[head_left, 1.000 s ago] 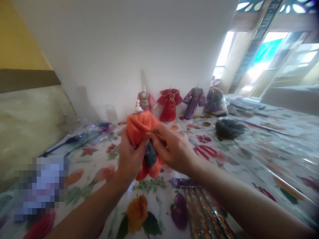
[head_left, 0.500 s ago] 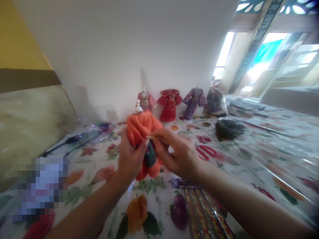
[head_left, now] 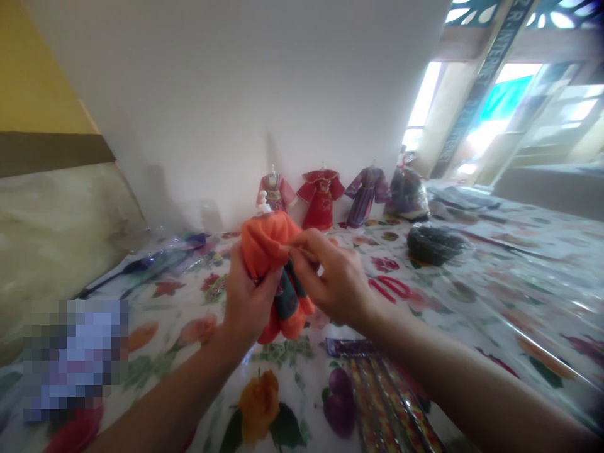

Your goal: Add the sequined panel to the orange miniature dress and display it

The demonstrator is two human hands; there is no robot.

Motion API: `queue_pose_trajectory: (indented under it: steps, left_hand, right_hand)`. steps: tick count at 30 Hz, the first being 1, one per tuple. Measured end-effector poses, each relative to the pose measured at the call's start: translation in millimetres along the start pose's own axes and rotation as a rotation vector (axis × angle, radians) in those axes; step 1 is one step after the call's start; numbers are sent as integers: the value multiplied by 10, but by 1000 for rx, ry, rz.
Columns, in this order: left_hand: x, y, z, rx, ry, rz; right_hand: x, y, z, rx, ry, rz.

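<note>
Both busy tbh: left hand (head_left: pixel 250 299) grips the near-upright orange-and-teal fabric doll dress (head_left: pixel 265 238), right hand (head_left: pixel 337 270) pinched together at its right side.

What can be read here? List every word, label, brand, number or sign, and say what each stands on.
"INTERNET": on the dark slanted strip at upper right, after a less clear "R"; the letters lower down are too blurred to read.
Purple-topped packet at the bottom: any print is too blurred.
Pixelated blue item at left: nothing legible.
</note>
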State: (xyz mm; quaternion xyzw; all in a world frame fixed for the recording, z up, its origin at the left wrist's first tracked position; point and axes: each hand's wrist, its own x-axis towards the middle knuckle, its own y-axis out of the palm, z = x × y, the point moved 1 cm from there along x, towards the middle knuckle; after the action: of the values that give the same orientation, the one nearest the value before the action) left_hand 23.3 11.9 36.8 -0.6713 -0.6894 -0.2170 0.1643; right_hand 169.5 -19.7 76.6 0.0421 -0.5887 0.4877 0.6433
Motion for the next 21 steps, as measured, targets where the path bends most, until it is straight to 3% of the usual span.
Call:
queue_pose_trajectory:
  steps: [21]
  left_hand:
    - [-41, -28, 31, 161, 144, -12]
  right_hand:
    - [30, 91, 43, -38, -30, 101]
